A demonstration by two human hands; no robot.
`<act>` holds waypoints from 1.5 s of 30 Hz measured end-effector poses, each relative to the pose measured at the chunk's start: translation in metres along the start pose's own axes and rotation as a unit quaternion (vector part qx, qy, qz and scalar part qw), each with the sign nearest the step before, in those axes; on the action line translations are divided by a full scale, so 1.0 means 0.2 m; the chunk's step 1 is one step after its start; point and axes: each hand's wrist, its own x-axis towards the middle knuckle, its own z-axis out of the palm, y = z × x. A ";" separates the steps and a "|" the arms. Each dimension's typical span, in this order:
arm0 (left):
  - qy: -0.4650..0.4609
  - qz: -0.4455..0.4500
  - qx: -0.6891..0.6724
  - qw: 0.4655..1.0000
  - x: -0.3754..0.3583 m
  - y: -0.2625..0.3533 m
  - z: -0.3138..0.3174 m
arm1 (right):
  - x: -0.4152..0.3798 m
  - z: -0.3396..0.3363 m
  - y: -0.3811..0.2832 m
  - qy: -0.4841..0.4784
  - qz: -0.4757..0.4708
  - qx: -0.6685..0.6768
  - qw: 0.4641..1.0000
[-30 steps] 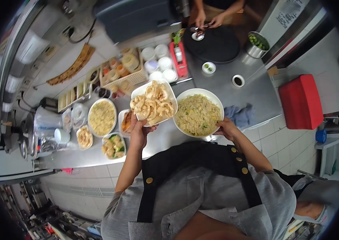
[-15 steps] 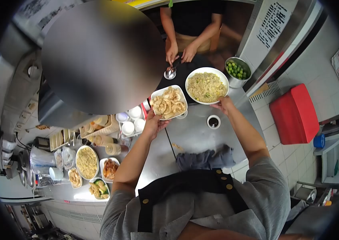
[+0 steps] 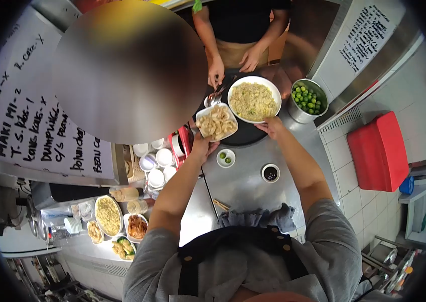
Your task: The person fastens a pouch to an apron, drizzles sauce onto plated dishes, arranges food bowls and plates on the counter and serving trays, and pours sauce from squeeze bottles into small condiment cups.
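My left hand [image 3: 204, 148] grips the lower left edge of a white square dish [image 3: 216, 122] of pale fried pieces. With my right hand [image 3: 272, 128] I hold the lower rim of a round white bowl of fried rice [image 3: 254, 99]. Both dishes are over a round black tray [image 3: 245, 136], side by side. Below them on the steel counter [image 3: 243, 187] stand a small white dish with green citrus [image 3: 225, 158] and a small bowl of dark sauce [image 3: 270, 173]. Spoons [image 3: 214, 98] lie at the tray's left, by a co-worker's hand [image 3: 216, 70].
A metal pot of green citrus [image 3: 307, 100] stands right of the tray. A grey cloth [image 3: 258, 217] lies at the near counter edge. White cups [image 3: 164, 157] and more filled dishes [image 3: 108, 215] are at left. A red bin [image 3: 378, 151] is at right.
Both held dishes have moved slightly left, over the black tray. The small citrus dish now shows fully. The co-worker's right-side hand has moved away from the spoons.
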 end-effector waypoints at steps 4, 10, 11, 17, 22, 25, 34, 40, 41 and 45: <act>0.048 0.061 0.015 0.997 -0.01 -0.05 0.05 | -0.08 -0.05 -0.01 0.015 0.045 -0.085 0.995; 0.085 0.203 0.136 0.966 -0.38 -0.04 0.00 | -0.18 -0.03 0.06 0.100 -0.117 -0.122 0.980; 0.020 0.295 0.109 0.949 -0.47 -0.08 -0.07 | -0.16 -0.05 0.10 0.125 -0.130 -0.109 0.978; 0.187 0.515 0.330 0.769 -1.37 0.17 -0.74 | -0.32 -0.16 0.11 0.151 -0.150 -0.177 0.961; 0.388 0.519 0.080 0.757 -1.52 0.44 -1.75 | -0.64 -0.24 0.32 0.258 -0.178 -0.203 0.928; 0.494 0.535 -0.037 0.685 -1.42 0.65 -2.47 | -0.87 -0.28 0.54 0.384 -0.193 -0.320 0.844; 0.433 0.406 -0.314 0.741 -1.02 1.09 -3.75 | -1.72 -0.61 0.68 0.661 0.082 -0.510 0.544; 0.327 0.278 -0.424 0.797 -0.95 1.24 -3.93 | -2.25 -0.78 0.69 0.740 0.026 -0.345 0.576; 0.326 0.289 -0.432 0.789 -0.95 1.25 -3.94 | -2.29 -0.78 0.70 0.738 0.022 -0.364 0.568; 0.360 0.397 -0.430 0.726 -0.86 1.24 -4.03 | -2.37 -0.72 0.75 0.714 -0.002 -0.433 0.550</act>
